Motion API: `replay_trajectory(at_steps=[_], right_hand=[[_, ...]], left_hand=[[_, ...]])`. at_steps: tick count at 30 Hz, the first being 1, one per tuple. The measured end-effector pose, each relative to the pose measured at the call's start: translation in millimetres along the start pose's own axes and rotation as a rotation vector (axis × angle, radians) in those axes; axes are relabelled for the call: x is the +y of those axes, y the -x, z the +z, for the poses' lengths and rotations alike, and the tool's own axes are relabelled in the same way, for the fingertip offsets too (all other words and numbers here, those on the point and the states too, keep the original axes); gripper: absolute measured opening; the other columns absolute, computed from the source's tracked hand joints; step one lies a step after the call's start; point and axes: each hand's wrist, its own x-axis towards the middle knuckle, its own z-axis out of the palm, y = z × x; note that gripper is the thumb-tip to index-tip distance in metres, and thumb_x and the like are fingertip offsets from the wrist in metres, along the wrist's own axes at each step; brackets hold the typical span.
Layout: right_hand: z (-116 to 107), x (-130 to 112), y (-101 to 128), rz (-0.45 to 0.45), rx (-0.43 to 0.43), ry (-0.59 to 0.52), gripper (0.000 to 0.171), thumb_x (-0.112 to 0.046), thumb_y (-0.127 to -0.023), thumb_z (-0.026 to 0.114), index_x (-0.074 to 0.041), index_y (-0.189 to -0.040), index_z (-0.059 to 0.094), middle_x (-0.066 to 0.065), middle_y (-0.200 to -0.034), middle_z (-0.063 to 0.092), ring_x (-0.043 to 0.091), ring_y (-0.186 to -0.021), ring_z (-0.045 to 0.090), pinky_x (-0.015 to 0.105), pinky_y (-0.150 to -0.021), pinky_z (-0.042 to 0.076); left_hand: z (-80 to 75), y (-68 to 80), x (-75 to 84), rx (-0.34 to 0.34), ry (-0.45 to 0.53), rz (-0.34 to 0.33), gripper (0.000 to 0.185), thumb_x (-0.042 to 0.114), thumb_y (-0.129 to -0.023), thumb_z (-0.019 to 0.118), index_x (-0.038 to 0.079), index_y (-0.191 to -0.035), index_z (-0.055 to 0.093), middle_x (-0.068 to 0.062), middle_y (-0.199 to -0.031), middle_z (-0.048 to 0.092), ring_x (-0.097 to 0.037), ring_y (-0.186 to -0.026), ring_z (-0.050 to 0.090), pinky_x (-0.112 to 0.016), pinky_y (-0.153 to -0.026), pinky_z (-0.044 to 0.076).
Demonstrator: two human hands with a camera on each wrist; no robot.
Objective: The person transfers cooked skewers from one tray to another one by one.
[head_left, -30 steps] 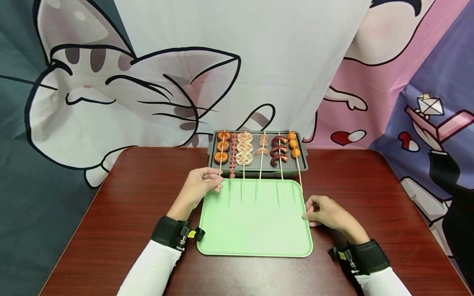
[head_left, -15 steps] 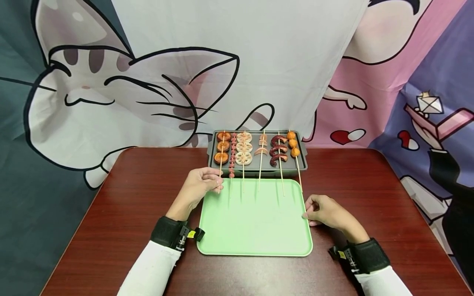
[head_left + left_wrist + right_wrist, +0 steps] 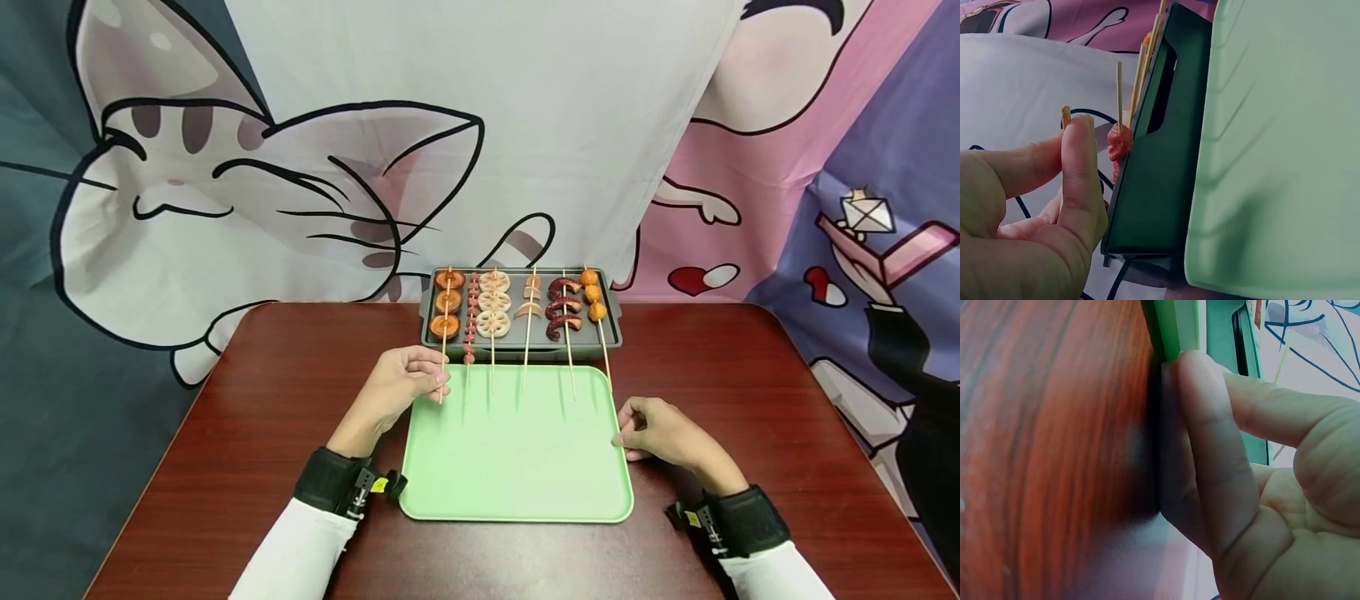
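Note:
My left hand [image 3: 441, 380] pinches the bare stick of the leftmost skewer [image 3: 447, 302], which carries three orange-brown rings and lies over the grey grill tray [image 3: 617, 330]. In the left wrist view, thumb and forefinger [image 3: 1079, 144] close on the stick's end [image 3: 1065, 114] beside the dark tray [image 3: 1154, 187]. My right hand [image 3: 628, 429] rests at the right rim of the green tray [image 3: 517, 475], its curled fingers [image 3: 1200, 412] pressed against the tray's edge [image 3: 1175, 325].
Several more skewers lie on the grill tray: small red pieces [image 3: 471, 322], lotus slices [image 3: 494, 302], pale curls [image 3: 531, 298], dark red curls [image 3: 564, 308] and orange balls [image 3: 594, 295]. Their sticks reach over the green tray's far edge. A cartoon cloth hangs behind the brown table [image 3: 262, 392].
My left hand has drawn the ring skewer slightly toward me and to the left. The right hand has stayed at the tray's rim.

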Motion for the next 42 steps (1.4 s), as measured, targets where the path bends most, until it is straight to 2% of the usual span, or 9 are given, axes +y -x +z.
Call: replay_trajectory(at_steps=[10,18,29,35,42], right_hand=[[-0.3,1.6,-0.5,-0.008,-0.001,-0.005,0.019,0.001,-0.090,0.075,0.007,-0.097,0.058,0.010,-0.082,0.060,0.016,-0.070,0.066,0.030,-0.064,0.064],[0.1,0.4,0.1,-0.011,-0.001,-0.012,0.019,0.000,-0.091,0.074,0.007,-0.097,0.058,0.009,-0.082,0.060,0.015,-0.071,0.066,0.030,-0.064,0.065],[-0.6,1.7,-0.7,-0.018,-0.002,-0.002,0.019,0.000,-0.090,0.074,0.007,-0.097,0.058,0.009,-0.081,0.059,0.018,-0.071,0.065,0.029,-0.064,0.064],[0.8,0.7,0.5,-0.021,-0.004,-0.012,0.020,0.000,-0.090,0.075,0.007,-0.098,0.058,0.009,-0.082,0.060,0.016,-0.071,0.065,0.029,-0.064,0.064],[-0.5,1.5,-0.5,-0.020,-0.003,-0.005,0.020,0.000,-0.091,0.075,0.007,-0.098,0.057,0.009,-0.081,0.059,0.018,-0.071,0.065,0.029,-0.063,0.064]], left_hand=[[-0.8,9.5,4.9,-0.065,-0.026,-0.006,0.032,-0.009,-0.094,0.065,-0.016,-0.123,0.053,-0.008,-0.083,0.068,-0.019,-0.070,0.072,-0.031,-0.067,0.064],[-2.3,17.4,8.8,-0.104,-0.075,-0.020,0.032,-0.012,-0.094,0.063,-0.017,-0.123,0.052,-0.009,-0.082,0.069,-0.026,-0.074,0.075,-0.033,-0.069,0.066],[-2.9,29.7,10.9,-0.153,-0.133,-0.041,0.035,-0.011,-0.092,0.065,-0.020,-0.122,0.049,-0.016,-0.085,0.069,-0.020,-0.071,0.075,-0.038,-0.069,0.066],[-5.4,40.0,10.8,-0.165,-0.150,-0.062,0.036,-0.009,-0.092,0.065,-0.021,-0.122,0.048,-0.011,-0.083,0.068,-0.021,-0.074,0.076,-0.040,-0.070,0.067],[-6.4,51.3,10.2,-0.194,-0.134,-0.073,0.033,-0.009,-0.092,0.066,-0.020,-0.117,0.048,-0.012,-0.082,0.066,-0.022,-0.074,0.075,-0.042,-0.071,0.067]])
